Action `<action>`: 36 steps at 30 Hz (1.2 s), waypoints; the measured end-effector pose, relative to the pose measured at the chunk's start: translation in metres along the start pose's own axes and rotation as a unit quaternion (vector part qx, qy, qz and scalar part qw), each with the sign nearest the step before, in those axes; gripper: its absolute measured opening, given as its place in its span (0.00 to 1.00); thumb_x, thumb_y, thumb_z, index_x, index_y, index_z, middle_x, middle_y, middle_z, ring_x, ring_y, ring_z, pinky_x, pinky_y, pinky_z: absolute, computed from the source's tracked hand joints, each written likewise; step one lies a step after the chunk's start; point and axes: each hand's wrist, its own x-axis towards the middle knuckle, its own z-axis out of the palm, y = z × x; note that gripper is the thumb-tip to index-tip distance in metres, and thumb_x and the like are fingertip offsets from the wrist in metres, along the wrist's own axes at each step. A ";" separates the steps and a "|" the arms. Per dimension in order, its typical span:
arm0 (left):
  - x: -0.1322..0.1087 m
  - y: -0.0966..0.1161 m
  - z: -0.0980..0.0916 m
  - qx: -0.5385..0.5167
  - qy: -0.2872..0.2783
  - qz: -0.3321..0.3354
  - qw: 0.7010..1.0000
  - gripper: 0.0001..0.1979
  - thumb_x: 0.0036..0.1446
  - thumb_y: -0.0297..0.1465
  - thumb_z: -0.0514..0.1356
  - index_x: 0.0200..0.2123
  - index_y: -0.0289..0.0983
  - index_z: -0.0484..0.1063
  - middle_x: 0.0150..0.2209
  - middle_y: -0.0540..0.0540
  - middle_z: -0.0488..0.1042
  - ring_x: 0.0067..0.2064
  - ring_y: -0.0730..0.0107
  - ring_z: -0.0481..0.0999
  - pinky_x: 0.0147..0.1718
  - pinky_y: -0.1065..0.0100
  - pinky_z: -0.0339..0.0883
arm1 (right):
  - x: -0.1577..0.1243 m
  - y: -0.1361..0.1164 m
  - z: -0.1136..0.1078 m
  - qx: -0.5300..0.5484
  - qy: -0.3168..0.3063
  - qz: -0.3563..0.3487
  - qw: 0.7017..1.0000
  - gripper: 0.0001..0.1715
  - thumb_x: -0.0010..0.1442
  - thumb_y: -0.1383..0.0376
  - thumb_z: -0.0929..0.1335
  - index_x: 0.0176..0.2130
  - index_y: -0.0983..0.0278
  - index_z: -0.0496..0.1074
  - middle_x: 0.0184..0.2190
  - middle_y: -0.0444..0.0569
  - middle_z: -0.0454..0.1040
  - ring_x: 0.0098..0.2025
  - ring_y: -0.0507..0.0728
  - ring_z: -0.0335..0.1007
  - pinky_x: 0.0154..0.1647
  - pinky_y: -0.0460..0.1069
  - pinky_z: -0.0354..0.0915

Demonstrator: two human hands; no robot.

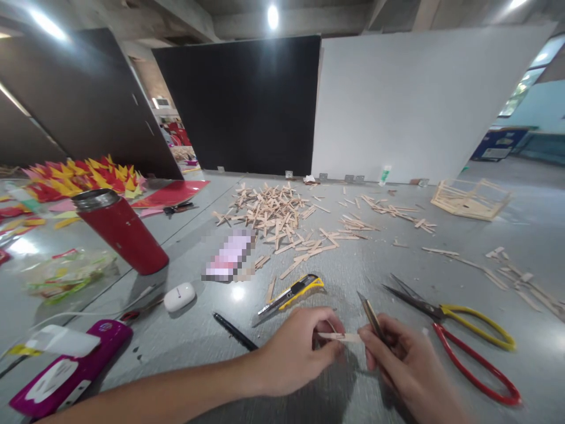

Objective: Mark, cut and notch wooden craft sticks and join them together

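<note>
My left hand (304, 350) is closed, thumb and fingers pinching a small wooden stick (348, 337) near the table's front edge. My right hand (399, 356) grips a craft knife (373, 318) with its pointed blade angled up and away from me. The right fingertips meet the right end of the stick; whether they also pinch it is hard to tell. Just beyond my left hand lies a yellow and black box cutter (293, 293). A black pen (233, 331) rests by my left wrist. Scissors (441, 312) with one yellow and one red handle lie open right of my right hand.
A heap of wooden sticks (273, 212) spreads across the table's middle. A stick frame (471, 200) stands at the far right. Leftward are a blurred-out phone (230, 254), white earbud case (179, 297), red flask (126, 235), purple power strip (70, 371) and folded paper (83, 176).
</note>
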 end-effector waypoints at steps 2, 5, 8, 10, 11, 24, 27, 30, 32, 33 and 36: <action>0.000 -0.001 0.001 0.014 0.013 0.012 1.000 0.02 0.62 0.24 0.63 0.38 0.36 0.76 0.27 0.54 0.74 0.28 0.74 0.71 0.28 0.75 0.64 | 0.000 -0.002 0.001 0.018 -0.014 0.025 0.999 0.34 0.63 0.38 0.70 0.25 0.62 0.68 0.19 0.38 0.60 0.20 0.49 0.52 0.20 0.45 0.47; -0.001 -0.008 0.002 0.062 0.034 0.063 0.996 0.04 0.64 0.24 0.64 0.40 0.37 0.78 0.33 0.50 0.79 0.34 0.70 0.76 0.36 0.71 0.69 | 0.000 -0.002 0.003 0.056 -0.027 0.081 0.995 0.36 0.57 0.35 0.72 0.25 0.63 0.69 0.17 0.37 0.59 0.19 0.48 0.50 0.19 0.44 0.44; -0.003 -0.017 0.001 0.196 0.060 0.219 0.954 0.07 0.71 0.25 0.59 0.45 0.36 0.78 0.41 0.45 0.83 0.40 0.65 0.80 0.42 0.67 0.72 | -0.001 0.001 0.006 0.125 -0.016 0.140 0.982 0.34 0.52 0.36 0.76 0.27 0.62 0.70 0.17 0.36 0.60 0.18 0.47 0.49 0.18 0.44 0.43; -0.005 -0.020 -0.001 0.303 0.081 0.317 0.895 0.10 0.74 0.25 0.54 0.49 0.35 0.76 0.43 0.43 0.83 0.39 0.63 0.81 0.41 0.65 0.74 | -0.003 0.005 0.008 0.165 -0.005 0.153 0.974 0.31 0.53 0.39 0.77 0.29 0.62 0.72 0.19 0.37 0.63 0.18 0.47 0.49 0.18 0.43 0.44; -0.006 -0.021 -0.002 0.342 0.089 0.343 0.870 0.12 0.75 0.25 0.52 0.51 0.33 0.75 0.43 0.43 0.83 0.39 0.63 0.82 0.40 0.64 0.75 | -0.004 0.006 0.008 0.177 0.000 0.152 0.972 0.29 0.55 0.41 0.78 0.30 0.62 0.73 0.19 0.37 0.64 0.18 0.47 0.50 0.18 0.43 0.45; -0.010 -0.023 -0.003 0.544 0.098 0.406 0.728 0.14 0.75 0.24 0.50 0.46 0.31 0.77 0.42 0.37 0.81 0.41 0.61 0.81 0.42 0.61 0.77 | -0.004 0.010 0.011 0.200 0.003 0.129 0.971 0.30 0.56 0.41 0.77 0.29 0.63 0.72 0.18 0.36 0.66 0.14 0.43 0.50 0.15 0.42 0.43; -0.009 -0.021 -0.003 0.568 0.072 0.398 0.717 0.13 0.74 0.23 0.50 0.45 0.31 0.76 0.41 0.38 0.80 0.40 0.61 0.79 0.43 0.59 0.76 | -0.003 0.007 0.011 0.201 -0.022 0.134 0.970 0.31 0.54 0.40 0.78 0.29 0.64 0.73 0.18 0.37 0.66 0.14 0.43 0.50 0.15 0.42 0.44; -0.008 -0.015 -0.003 0.565 0.062 0.401 0.719 0.12 0.73 0.22 0.52 0.44 0.29 0.75 0.37 0.40 0.78 0.38 0.60 0.77 0.43 0.58 0.74 | -0.003 0.005 0.009 0.211 -0.030 0.129 0.968 0.31 0.55 0.40 0.78 0.29 0.63 0.74 0.18 0.38 0.67 0.15 0.44 0.50 0.15 0.42 0.46; -0.007 -0.012 -0.003 0.558 0.066 0.402 0.723 0.10 0.72 0.22 0.53 0.44 0.28 0.75 0.35 0.42 0.77 0.37 0.60 0.77 0.43 0.57 0.72 | -0.004 0.004 0.009 0.214 -0.022 0.127 0.968 0.30 0.53 0.40 0.79 0.29 0.63 0.75 0.20 0.40 0.69 0.18 0.46 0.54 0.16 0.42 0.50; -0.007 -0.011 -0.003 0.556 0.065 0.401 0.725 0.09 0.72 0.22 0.54 0.44 0.28 0.74 0.35 0.43 0.77 0.37 0.60 0.77 0.44 0.57 0.71 | -0.003 0.004 0.008 0.212 -0.019 0.129 0.969 0.30 0.52 0.40 0.79 0.29 0.63 0.76 0.21 0.41 0.70 0.19 0.47 0.56 0.17 0.42 0.53; -0.006 -0.009 -0.003 0.557 0.053 0.387 0.733 0.06 0.71 0.24 0.56 0.43 0.30 0.74 0.36 0.44 0.76 0.36 0.61 0.76 0.45 0.58 0.69 | -0.002 0.005 0.008 0.206 -0.011 0.138 0.969 0.30 0.50 0.40 0.80 0.28 0.63 0.77 0.22 0.41 0.70 0.21 0.48 0.58 0.19 0.42 0.56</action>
